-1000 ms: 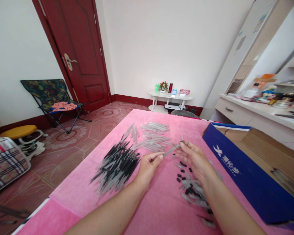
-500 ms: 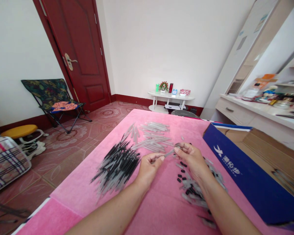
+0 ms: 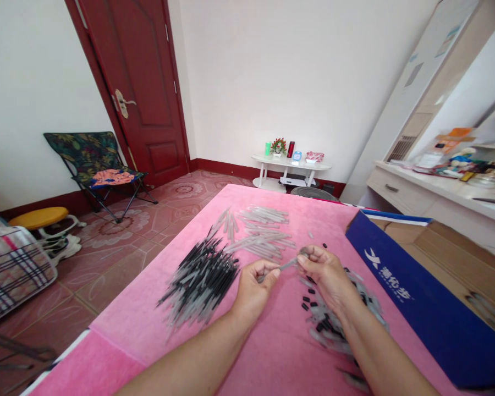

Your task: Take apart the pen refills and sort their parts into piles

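A slim grey pen barrel (image 3: 289, 264) spans the gap between my two hands above the pink cloth. My left hand (image 3: 256, 283) is closed around its near end. At the other end, the thumb and fingers of my right hand (image 3: 324, 272) pinch it; the fingers hide the tip. Left of my hands lies a thick pile of thin black-and-grey pen parts (image 3: 200, 283). Beyond them, loose grey barrels (image 3: 262, 242) are spread out. Under and beside my right forearm is a heap of small clear and black pieces (image 3: 328, 319), partly covered by the arm.
A blue cardboard box (image 3: 400, 291) stands along the right side with a few thin rods (image 3: 484, 308) inside. The pink cloth (image 3: 272, 341) covers the table. Behind are a low white stand (image 3: 325, 166), a folding chair (image 3: 86, 154) and a dresser (image 3: 433, 184) at right.
The whole view has shifted slightly, so everything appears a little further right. Both hands keep their grip on the pen barrel in nearly the same pose.
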Tool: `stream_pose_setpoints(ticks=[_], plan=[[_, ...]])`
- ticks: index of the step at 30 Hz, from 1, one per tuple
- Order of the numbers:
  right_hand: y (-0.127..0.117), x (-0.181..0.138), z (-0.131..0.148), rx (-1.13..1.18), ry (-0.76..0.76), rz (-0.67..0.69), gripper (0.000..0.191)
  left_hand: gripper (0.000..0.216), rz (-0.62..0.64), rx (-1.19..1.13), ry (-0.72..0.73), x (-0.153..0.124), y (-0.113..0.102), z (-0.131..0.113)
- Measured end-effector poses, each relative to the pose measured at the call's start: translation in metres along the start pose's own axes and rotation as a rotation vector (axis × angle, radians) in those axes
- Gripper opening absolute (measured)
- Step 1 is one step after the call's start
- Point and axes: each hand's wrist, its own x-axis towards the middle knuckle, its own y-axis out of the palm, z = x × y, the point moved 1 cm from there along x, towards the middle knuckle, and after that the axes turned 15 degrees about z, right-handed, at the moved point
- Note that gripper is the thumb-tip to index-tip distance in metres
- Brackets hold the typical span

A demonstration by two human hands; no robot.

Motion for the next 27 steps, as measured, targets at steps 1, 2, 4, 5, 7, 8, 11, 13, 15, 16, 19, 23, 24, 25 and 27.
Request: stream_pose_setpoints(ticks=[1,2,4,5,7,8,11,13,15,16,19,23,24,25,27], plan=[[-0.0002,0.0003,-0.0005,0.003,0.002,-0.002,0.021,0.017,-0.002,-0.002,0.001,-0.0003,0.0001,-0.0001],[-0.0003,0.0005,-0.0007,0.006,0.004,0.000,0.021,0.017,-0.004,-0.004,0.002,-0.0005,0.0004,-0.0002],[-0.0003,0.0004,-0.0002,0.007,0.011,0.008,0.021,0.016,-0.007,-0.007,0.002,-0.0010,0.0010,-0.0007],[-0.0001,0.0001,0.0004,0.007,0.013,0.011,0.021,0.016,-0.008,-0.006,0.000,-0.0013,0.0013,-0.0011],[0.0004,-0.0010,0.0021,0.006,0.012,0.015,0.021,0.015,-0.006,-0.002,-0.004,-0.0021,0.0021,-0.0023],[0.0007,-0.0016,0.0027,0.005,0.012,0.022,0.020,0.015,-0.007,0.004,-0.004,-0.0025,0.0024,-0.0031],[0.0015,-0.0029,0.0032,0.008,0.015,0.047,0.018,0.014,-0.015,0.034,0.003,-0.0036,0.0031,-0.0049],[0.0019,-0.0027,0.0023,0.019,0.007,0.047,0.019,0.014,-0.019,0.053,0.007,-0.0041,0.0034,-0.0051],[0.0022,-0.0021,0.0013,0.029,0.003,0.038,0.020,0.015,-0.017,0.063,0.011,-0.0045,0.0036,-0.0042],[0.0025,-0.0018,0.0010,0.030,0.004,0.034,0.020,0.015,-0.015,0.067,0.016,-0.0047,0.0037,-0.0036],[0.0032,-0.0014,0.0011,0.027,0.007,0.022,0.021,0.016,-0.018,0.070,0.031,-0.0057,0.0038,-0.0023],[0.0026,-0.0011,0.0008,0.034,0.011,0.024,0.021,0.016,-0.019,0.085,0.041,-0.0069,0.0039,-0.0036],[0.0022,-0.0010,0.0006,0.038,0.017,0.025,0.021,0.016,-0.019,0.091,0.043,-0.0069,0.0039,-0.0042],[0.0017,-0.0010,0.0005,0.043,0.023,0.025,0.021,0.016,-0.019,0.095,0.045,-0.0067,0.0039,-0.0048],[0.0009,-0.0015,0.0017,0.038,0.035,0.026,0.022,0.016,-0.014,0.078,0.033,-0.0057,0.0036,-0.0051]])
